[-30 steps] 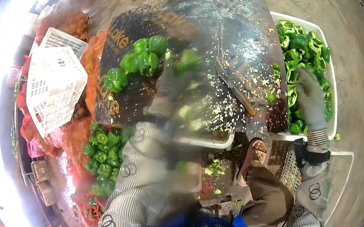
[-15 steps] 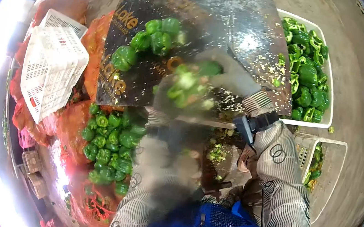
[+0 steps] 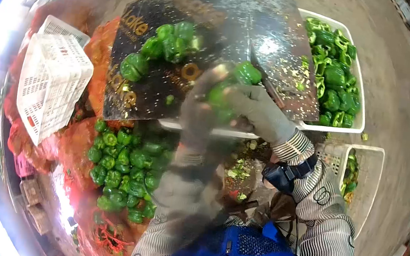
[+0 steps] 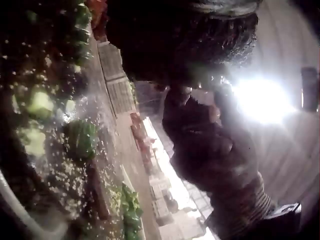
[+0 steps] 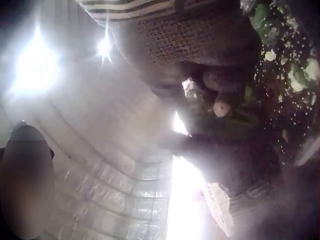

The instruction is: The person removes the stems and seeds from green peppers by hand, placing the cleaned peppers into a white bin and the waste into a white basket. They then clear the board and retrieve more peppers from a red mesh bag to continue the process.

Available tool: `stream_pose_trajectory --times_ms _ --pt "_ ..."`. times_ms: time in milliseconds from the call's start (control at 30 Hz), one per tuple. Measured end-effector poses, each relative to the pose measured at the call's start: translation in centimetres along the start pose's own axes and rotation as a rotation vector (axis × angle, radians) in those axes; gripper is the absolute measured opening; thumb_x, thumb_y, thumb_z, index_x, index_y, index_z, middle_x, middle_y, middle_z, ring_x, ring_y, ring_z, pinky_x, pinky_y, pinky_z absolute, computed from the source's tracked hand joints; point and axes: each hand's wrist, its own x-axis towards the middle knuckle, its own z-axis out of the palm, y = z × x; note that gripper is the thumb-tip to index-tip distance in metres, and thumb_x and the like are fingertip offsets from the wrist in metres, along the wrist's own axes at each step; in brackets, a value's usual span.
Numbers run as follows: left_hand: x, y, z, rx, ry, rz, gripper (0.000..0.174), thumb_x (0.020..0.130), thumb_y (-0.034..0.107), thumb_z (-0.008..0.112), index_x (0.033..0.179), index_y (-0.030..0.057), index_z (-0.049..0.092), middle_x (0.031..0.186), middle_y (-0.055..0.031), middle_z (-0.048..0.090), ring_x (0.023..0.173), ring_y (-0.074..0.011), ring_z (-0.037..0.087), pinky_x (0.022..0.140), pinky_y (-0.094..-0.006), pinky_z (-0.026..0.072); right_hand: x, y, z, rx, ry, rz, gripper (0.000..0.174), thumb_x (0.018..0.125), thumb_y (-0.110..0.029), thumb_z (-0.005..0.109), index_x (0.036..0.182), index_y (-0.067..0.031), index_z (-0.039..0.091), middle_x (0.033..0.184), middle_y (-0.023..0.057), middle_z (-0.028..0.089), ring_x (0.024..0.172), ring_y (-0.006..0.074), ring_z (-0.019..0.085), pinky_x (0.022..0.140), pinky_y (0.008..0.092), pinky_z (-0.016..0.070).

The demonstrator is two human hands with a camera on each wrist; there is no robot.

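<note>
Both gloved hands meet over the near edge of a dark board (image 3: 228,32), with a green bell pepper (image 3: 220,100) between them. My left hand (image 3: 202,104), blurred in the head view, grips the pepper from the left. From the right, my right hand (image 3: 264,114) has its fingers curled on the same pepper; bare fingertips (image 5: 222,108) show against it in the right wrist view. Just beyond the right hand lies another green pepper (image 3: 247,73) on the board. A knife (image 3: 273,93) rests beside it. Farther left sits a cluster of green peppers (image 3: 174,46).
White seeds and scraps are scattered over the board. At right stands a white tray (image 3: 361,110) of cut green peppers, with a white crate (image 3: 372,186) nearer. Whole green peppers (image 3: 119,168) lie piled at lower left, near red mesh sacks and an upturned white basket (image 3: 55,82).
My right hand has come from the tray on the right over the board to the pepper at my left hand. A pepper that was at the right hand now lies on the board.
</note>
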Motion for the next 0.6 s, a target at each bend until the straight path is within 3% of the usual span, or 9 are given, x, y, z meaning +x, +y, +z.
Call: stream_pose_trajectory --times_ms 167,200,367,400,433,467,500,567,600 --pt "-2.1 -0.8 2.5 0.071 0.028 -0.055 0.096 0.086 0.077 0.039 0.146 0.0017 0.037 0.151 -0.0157 0.036 0.135 -0.0267 0.039 0.109 -0.0430 0.0361 -2.9 -1.8 -0.9 0.403 -0.051 0.386 0.035 0.087 -0.021 0.068 0.114 0.0012 0.061 0.100 0.0087 0.066 0.081 0.0136 0.065 0.064 0.0260 0.0566" --pt "-2.2 -2.6 1.4 0.923 -0.259 0.186 0.051 0.099 0.016 0.048 0.147 0.0050 0.035 0.138 -0.0145 0.051 0.117 -0.0201 0.059 0.093 -0.0328 0.0553 -3.1 -1.4 -0.5 0.390 -0.023 0.365 0.036 0.087 -0.021 0.069 0.115 0.0001 0.061 0.101 0.0084 0.066 0.081 0.0132 0.064 0.064 0.0256 0.0561" --pt "-2.4 -3.0 1.6 0.927 -0.362 0.113 0.044 0.085 0.001 0.055 0.130 0.0018 0.055 0.132 -0.0149 0.053 0.130 -0.0249 0.046 0.102 -0.0301 0.0480 -3.5 2.7 0.1 0.108 -0.018 -0.003 0.044 0.083 -0.022 0.070 0.122 -0.0045 0.061 0.103 0.0100 0.063 0.078 0.0132 0.061 0.061 0.0257 0.0536" --pt "-2.2 -2.9 1.8 0.654 -0.280 0.024 0.040 0.084 0.002 0.058 0.124 0.0023 0.059 0.130 -0.0157 0.054 0.129 -0.0255 0.047 0.102 -0.0314 0.0485 -4.0 2.2 0.3 0.411 0.073 0.404 0.045 0.082 -0.022 0.069 0.122 -0.0040 0.060 0.106 0.0145 0.060 0.087 0.0194 0.061 0.070 0.0313 0.0548" --pt "-2.0 -2.7 1.9 0.380 -0.195 -0.067 0.037 0.082 0.003 0.060 0.118 0.0029 0.063 0.128 -0.0164 0.055 0.127 -0.0262 0.049 0.101 -0.0328 0.0490 -3.8 1.7 0.1 0.414 0.076 0.406 0.045 0.082 -0.022 0.069 0.122 -0.0040 0.060 0.106 0.0145 0.060 0.087 0.0194 0.061 0.070 0.0313 0.0548" --pt "-0.2 -0.8 1.8 0.813 -0.588 0.263 0.045 0.082 0.007 0.065 0.127 0.0061 0.058 0.124 -0.0167 0.057 0.123 -0.0251 0.051 0.099 -0.0333 0.0497 -3.8 1.4 0.0 0.346 0.047 0.380 0.045 0.082 -0.022 0.068 0.123 -0.0031 0.059 0.108 0.0175 0.060 0.089 0.0238 0.061 0.075 0.0348 0.0544" --pt "-0.6 -0.7 1.8 0.810 -0.591 0.258 0.045 0.082 0.007 0.065 0.127 0.0061 0.058 0.124 -0.0167 0.057 0.123 -0.0251 0.051 0.099 -0.0333 0.0497 -3.8 1.4 -0.1 0.277 0.016 0.356 0.046 0.082 -0.021 0.067 0.123 -0.0022 0.059 0.109 0.0205 0.059 0.092 0.0282 0.062 0.080 0.0383 0.0541" --pt "-1.5 -0.4 1.7 0.055 -0.358 -0.346 0.065 0.095 0.042 0.056 0.146 0.0052 0.038 0.136 -0.0131 0.050 0.119 -0.0236 0.052 0.102 -0.0370 0.0428 -3.6 3.5 0.6 -0.035 0.017 0.252 0.046 0.081 -0.021 0.067 0.123 -0.0008 0.058 0.110 0.0214 0.059 0.095 0.0312 0.061 0.086 0.0408 0.0516" --pt "-1.4 -2.2 1.4 -0.070 -0.309 -0.495 0.058 0.089 0.027 0.065 0.139 0.0051 0.045 0.127 -0.0117 0.055 0.106 -0.0208 0.058 0.091 -0.0348 0.0508 -3.6 4.7 1.0 -0.344 0.016 0.139 0.047 0.081 -0.020 0.066 0.122 0.0005 0.058 0.111 0.0222 0.060 0.098 0.0342 0.061 0.092 0.0433 0.0491"
